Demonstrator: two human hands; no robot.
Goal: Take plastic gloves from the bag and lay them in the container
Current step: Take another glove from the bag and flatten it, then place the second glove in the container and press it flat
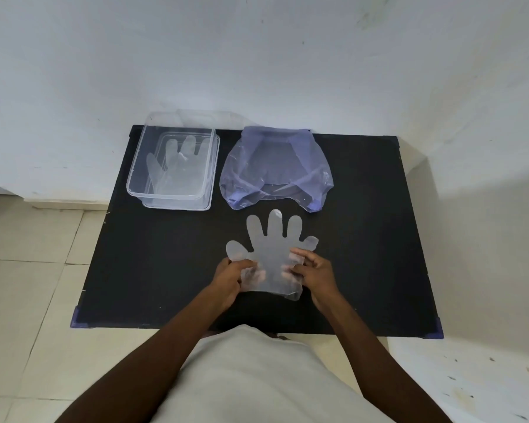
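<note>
A clear plastic glove [271,248] is spread flat over the middle of the black table [153,264], fingers pointing away from me. My left hand [229,277] pinches its left cuff edge and my right hand [313,271] pinches its right edge. A bluish see-through bag [275,169] lies at the back, just beyond the glove's fingertips. The clear rectangular container [135,190] stands at the back left, with a plastic glove [177,166] lying flat inside it.
The table stands against a white wall [257,56]. Pale floor tiles [28,300] lie on the left and a white floor on the right. My light shirt [251,377] fills the bottom of the view.
</note>
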